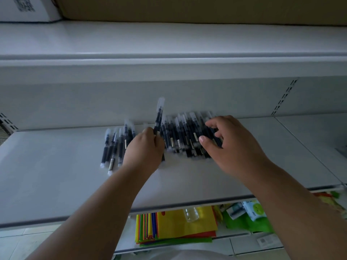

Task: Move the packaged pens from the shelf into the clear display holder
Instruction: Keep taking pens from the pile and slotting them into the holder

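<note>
Dark pens in clear sleeves lie on a white shelf (56, 166). A small group of pens (112, 147) lies at the left and a larger heap (185, 136) at the right. My left hand (144, 149) grips one packaged pen (159, 113), tilted up with its clear end above the heap. My right hand (231, 145) hovers over the right end of the heap, fingers curled and touching the pens there; whether it holds any is unclear. No clear display holder is in view.
A second white shelf (169, 40) juts out above, carrying a cardboard box (187, 8). Below the shelf edge lie coloured folders (176, 228), a small clear bottle (190, 214) and green packets (249, 218). The shelf's back wall has slotted uprights (285, 94).
</note>
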A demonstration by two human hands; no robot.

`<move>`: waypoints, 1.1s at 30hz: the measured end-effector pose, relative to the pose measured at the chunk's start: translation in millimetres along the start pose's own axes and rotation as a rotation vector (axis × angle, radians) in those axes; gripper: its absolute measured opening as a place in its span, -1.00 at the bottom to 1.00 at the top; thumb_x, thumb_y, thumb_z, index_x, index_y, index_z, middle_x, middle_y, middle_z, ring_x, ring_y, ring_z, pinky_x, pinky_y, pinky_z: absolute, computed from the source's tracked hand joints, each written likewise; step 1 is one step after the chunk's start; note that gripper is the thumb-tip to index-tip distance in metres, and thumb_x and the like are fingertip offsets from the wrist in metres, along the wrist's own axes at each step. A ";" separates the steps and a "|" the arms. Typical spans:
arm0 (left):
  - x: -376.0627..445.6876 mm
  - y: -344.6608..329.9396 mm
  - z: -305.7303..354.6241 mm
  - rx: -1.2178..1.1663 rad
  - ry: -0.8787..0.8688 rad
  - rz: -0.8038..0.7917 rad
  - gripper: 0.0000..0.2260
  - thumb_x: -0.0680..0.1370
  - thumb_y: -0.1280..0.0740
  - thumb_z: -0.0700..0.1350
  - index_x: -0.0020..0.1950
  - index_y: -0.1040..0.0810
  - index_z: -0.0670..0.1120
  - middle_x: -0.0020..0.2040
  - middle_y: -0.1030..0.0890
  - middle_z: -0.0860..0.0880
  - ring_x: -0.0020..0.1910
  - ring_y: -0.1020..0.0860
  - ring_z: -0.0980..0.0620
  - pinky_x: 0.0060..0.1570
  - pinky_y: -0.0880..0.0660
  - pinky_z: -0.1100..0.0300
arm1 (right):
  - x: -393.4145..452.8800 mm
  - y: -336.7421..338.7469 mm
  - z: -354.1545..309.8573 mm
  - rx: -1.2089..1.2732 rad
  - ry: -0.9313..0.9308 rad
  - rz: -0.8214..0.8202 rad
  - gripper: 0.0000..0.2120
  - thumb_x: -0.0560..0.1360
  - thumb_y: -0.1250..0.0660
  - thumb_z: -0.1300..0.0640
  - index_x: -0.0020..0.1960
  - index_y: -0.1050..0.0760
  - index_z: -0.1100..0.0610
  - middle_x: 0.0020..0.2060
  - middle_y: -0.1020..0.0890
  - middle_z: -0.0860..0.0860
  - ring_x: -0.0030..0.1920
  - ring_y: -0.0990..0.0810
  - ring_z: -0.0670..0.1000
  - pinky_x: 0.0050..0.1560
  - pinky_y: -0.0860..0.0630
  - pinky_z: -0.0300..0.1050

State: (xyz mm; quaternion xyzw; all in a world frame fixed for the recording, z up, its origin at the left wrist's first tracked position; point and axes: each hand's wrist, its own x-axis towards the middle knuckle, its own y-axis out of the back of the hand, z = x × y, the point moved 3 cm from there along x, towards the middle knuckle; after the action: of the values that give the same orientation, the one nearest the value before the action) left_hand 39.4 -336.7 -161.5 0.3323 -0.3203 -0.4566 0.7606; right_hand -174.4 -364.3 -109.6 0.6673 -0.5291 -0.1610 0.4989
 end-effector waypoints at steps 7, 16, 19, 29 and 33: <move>-46.3 -4.9 9.8 -0.782 0.074 -0.122 -0.85 0.65 -0.12 -0.26 -0.08 -0.42 -0.22 -0.32 -0.45 -0.08 -0.30 -0.38 -0.06 -0.25 -0.38 0.01 | 20.4 -30.0 31.5 -0.032 -0.191 -0.065 -0.64 0.52 -0.34 -0.12 0.22 -0.46 0.06 0.07 -0.54 -0.03 -0.01 -0.52 -0.04 -0.03 -0.45 -0.13; -55.5 -8.9 8.7 -1.075 0.250 -0.226 -0.89 0.65 -0.17 -0.26 -0.07 -0.41 -0.20 -0.38 -0.33 -0.02 -0.46 -0.25 0.09 -0.50 -0.19 0.23 | 33.8 -52.7 33.3 -0.164 -0.313 -0.155 -0.56 0.49 -0.36 -0.22 0.22 -0.47 0.04 0.17 -0.50 0.01 0.09 -0.54 0.05 -0.08 -0.34 -0.14; -55.5 -15.7 3.4 -1.102 0.275 -0.257 -0.86 0.65 -0.20 -0.20 -0.10 -0.39 -0.18 -0.41 -0.32 0.02 -0.45 -0.24 0.09 -0.47 -0.17 0.19 | 35.0 -54.2 30.1 -0.219 -0.327 -0.159 -0.61 0.50 -0.36 -0.16 0.19 -0.51 0.07 0.16 -0.50 0.04 0.10 -0.55 0.10 -0.05 -0.34 -0.16; -51.6 -22.2 -5.0 -1.043 0.239 -0.242 -0.75 0.64 -0.26 -0.09 -0.09 -0.34 -0.25 -0.39 -0.29 0.00 -0.41 -0.21 0.02 -0.37 -0.13 0.08 | 18.3 -45.4 33.2 0.012 -0.403 -0.028 -0.77 0.52 -0.36 -0.04 -0.15 -0.48 0.11 -0.31 -0.57 -0.02 -0.26 -0.56 0.03 -0.26 -0.45 -0.13; -50.9 -22.3 -4.3 -0.896 0.140 -0.225 -0.87 0.63 -0.26 -0.07 -0.08 -0.50 -0.08 -0.41 -0.35 0.01 -0.44 -0.29 0.02 -0.38 -0.22 0.09 | 2.0 -28.0 29.3 0.209 -0.395 0.049 -0.86 0.58 -0.29 -0.02 0.01 -0.39 0.03 -0.20 -0.53 -0.13 -0.19 -0.53 -0.10 -0.26 -0.42 -0.18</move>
State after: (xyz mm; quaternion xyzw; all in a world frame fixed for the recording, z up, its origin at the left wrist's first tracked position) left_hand 12.8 -297.7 -191.1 0.0340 -0.0013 -0.6061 0.7946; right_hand -180.1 -382.1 -145.5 0.6577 -0.6463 -0.2206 0.3178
